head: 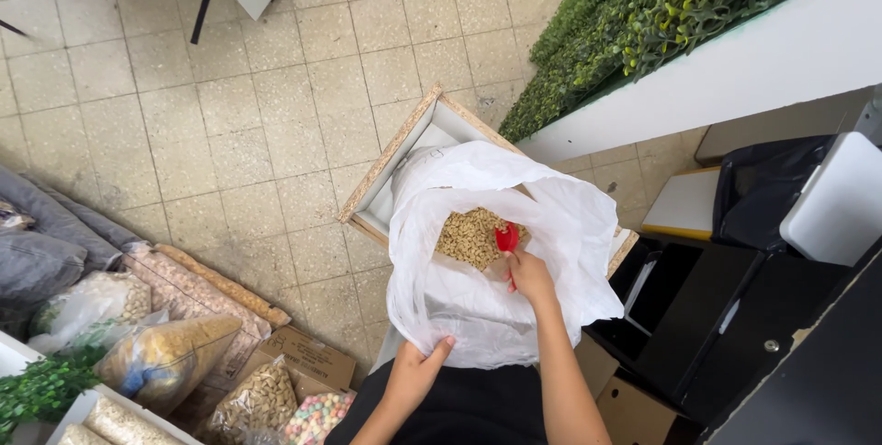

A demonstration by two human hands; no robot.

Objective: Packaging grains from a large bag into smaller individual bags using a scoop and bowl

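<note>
A large white plastic bag (551, 215) stands open in a wooden-edged white box (395, 160), filled with tan nuts (469, 236). My right hand (530, 277) reaches into the bag and grips a red scoop (506, 239), whose bowl rests on the nuts. My left hand (418, 370) pinches the bag's near rim and holds it open.
Clear bags of nuts and coloured sweets (317, 416) lie in cartons at lower left, beside sacks (197, 289) and grey cushions (41, 243). A green hedge planter (643, 22) runs along the upper right. Black bins (735, 307) and a cardboard box (634, 408) stand at right.
</note>
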